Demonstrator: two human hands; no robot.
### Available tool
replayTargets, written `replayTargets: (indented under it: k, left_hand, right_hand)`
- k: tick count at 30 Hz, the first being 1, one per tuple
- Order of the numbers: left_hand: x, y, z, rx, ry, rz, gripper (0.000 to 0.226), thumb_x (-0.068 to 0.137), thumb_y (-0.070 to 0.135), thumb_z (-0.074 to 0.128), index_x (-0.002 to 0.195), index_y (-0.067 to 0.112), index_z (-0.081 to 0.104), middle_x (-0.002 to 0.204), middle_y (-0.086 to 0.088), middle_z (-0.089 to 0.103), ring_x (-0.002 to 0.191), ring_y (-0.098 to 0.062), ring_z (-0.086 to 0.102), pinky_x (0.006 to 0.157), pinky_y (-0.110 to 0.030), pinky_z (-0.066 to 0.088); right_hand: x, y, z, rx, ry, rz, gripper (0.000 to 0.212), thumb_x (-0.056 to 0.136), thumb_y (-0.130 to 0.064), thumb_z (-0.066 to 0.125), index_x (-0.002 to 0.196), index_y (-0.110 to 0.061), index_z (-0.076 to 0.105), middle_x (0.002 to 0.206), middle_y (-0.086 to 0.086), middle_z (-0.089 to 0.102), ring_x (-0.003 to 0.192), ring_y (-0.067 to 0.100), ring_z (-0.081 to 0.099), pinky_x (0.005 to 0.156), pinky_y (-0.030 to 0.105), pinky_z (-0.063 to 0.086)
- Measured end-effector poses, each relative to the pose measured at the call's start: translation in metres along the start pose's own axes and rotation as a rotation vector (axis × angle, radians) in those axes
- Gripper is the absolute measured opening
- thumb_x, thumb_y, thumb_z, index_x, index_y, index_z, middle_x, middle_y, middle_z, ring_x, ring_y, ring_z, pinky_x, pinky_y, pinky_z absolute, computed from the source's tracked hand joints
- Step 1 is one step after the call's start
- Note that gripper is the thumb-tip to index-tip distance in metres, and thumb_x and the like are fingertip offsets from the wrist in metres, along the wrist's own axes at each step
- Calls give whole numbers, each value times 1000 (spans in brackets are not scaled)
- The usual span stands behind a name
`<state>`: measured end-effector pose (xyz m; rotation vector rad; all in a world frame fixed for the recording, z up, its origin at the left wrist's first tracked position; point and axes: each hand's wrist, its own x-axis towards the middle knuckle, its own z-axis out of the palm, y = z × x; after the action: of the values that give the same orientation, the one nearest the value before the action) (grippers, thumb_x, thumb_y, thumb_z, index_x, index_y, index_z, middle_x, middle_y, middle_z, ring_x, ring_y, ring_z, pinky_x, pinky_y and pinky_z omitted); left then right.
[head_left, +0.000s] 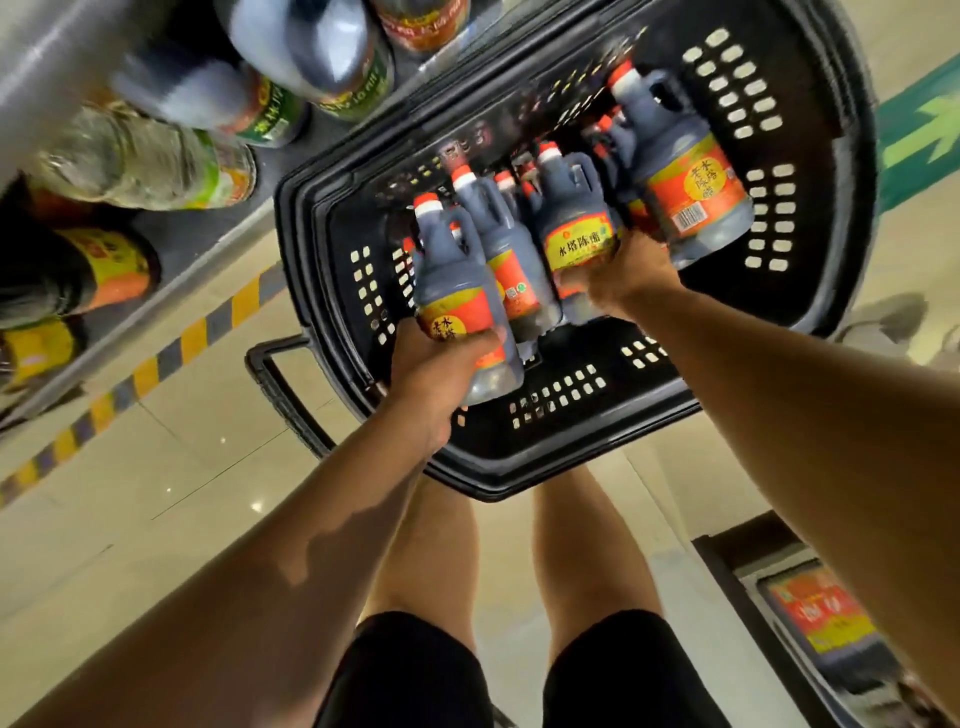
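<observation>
honestly, with the left hand (441, 374) gripping one vinegar jug (457, 291) just by its base and the right hand (618, 280) clutching a second jug (576, 228) mid-frame over the crowded black basket (519, 483), those bottom-only holds could let either tip and slip

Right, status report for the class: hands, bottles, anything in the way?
Left hand grips near vinegar bottle. Right hand grips second vinegar bottle. Both over black shopping basket. Loose bottles crowd it.
</observation>
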<state>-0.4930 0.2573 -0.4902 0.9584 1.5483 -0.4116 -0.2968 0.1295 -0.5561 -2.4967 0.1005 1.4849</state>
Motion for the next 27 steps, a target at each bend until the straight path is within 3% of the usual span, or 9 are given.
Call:
replayTargets:
  k: [3, 6, 8, 11, 15, 19, 22, 24, 27]
  left_hand:
    - [-16, 5, -5, 10, 35, 58, 77, 49, 44, 94, 116, 24, 62, 109, -1, 78, 94, -23, 78, 85, -49, 66]
    - [-35, 12, -10, -5, 66, 135, 74, 54, 35, 96, 116, 17, 61, 103, -4, 76, 87, -24, 78, 74, -41, 65]
    - [-52, 19, -17, -12, 59, 198, 69, 59, 26, 99, 116, 15, 61, 97, -1, 76, 78, -12, 76, 66, -30, 60]
    - [-85, 31, -31, -37, 34, 271, 69, 57, 24, 97, 115, 20, 59, 98, -1, 73, 78, -14, 72, 70, -31, 59]
    - [-138, 52, -52, -131, -6, 371, 71, 49, 30, 94, 111, 29, 59, 103, -2, 74, 87, -20, 73, 78, -40, 61]
    - [-206, 84, -73, -204, -39, 505, 75, 54, 27, 91, 122, 27, 60, 108, -6, 75, 93, -24, 74, 82, -47, 60]
    - [-260, 110, -87, -292, -77, 609, 75, 61, 14, 90, 128, 24, 58, 111, -12, 74, 92, -24, 73, 79, -45, 59]
    - [-298, 128, -95, -335, -112, 687, 82, 60, 17, 91, 135, 24, 56, 119, -9, 74, 100, -26, 74, 80, -44, 60]
    - [-355, 152, -108, -390, -87, 784, 82, 55, 21, 91, 128, 41, 61, 119, -2, 77, 102, -25, 77, 77, -42, 64]
  right_hand:
    - [-23, 9, -5, 294, -107, 116, 50, 81, -23, 89, 125, -13, 67, 118, 12, 74, 110, 35, 72, 92, 49, 62]
    - [-60, 20, -8, 468, -137, 169, 45, 79, -35, 91, 113, -16, 68, 108, 6, 78, 98, 30, 76, 75, 40, 61]
    - [-91, 22, -15, 554, -146, 148, 36, 83, -31, 88, 110, -14, 72, 106, 10, 80, 87, 26, 78, 71, 37, 63]
    - [-146, 17, -32, 650, -171, 62, 15, 92, -23, 80, 103, -15, 74, 94, 7, 79, 73, 17, 74, 62, 29, 62]
    - [-212, 2, -60, 762, -156, -121, 31, 86, -23, 84, 113, -9, 76, 99, 9, 81, 86, 20, 77, 77, 36, 60]
    - [-273, -23, -99, 846, -142, -325, 17, 95, -9, 70, 110, -13, 78, 105, 10, 81, 93, 22, 77, 85, 38, 56]
    - [-316, -46, -135, 884, -143, -482, 27, 85, -25, 82, 110, -16, 78, 109, 13, 80, 99, 26, 75, 92, 41, 56]
    - [-346, -61, -162, 881, -163, -582, 52, 68, -40, 92, 111, -18, 76, 108, 13, 79, 99, 27, 74, 92, 39, 58]
    - [-391, -84, -199, 859, -158, -742, 49, 64, -28, 89, 109, -18, 75, 101, 10, 79, 90, 23, 75, 82, 33, 61]
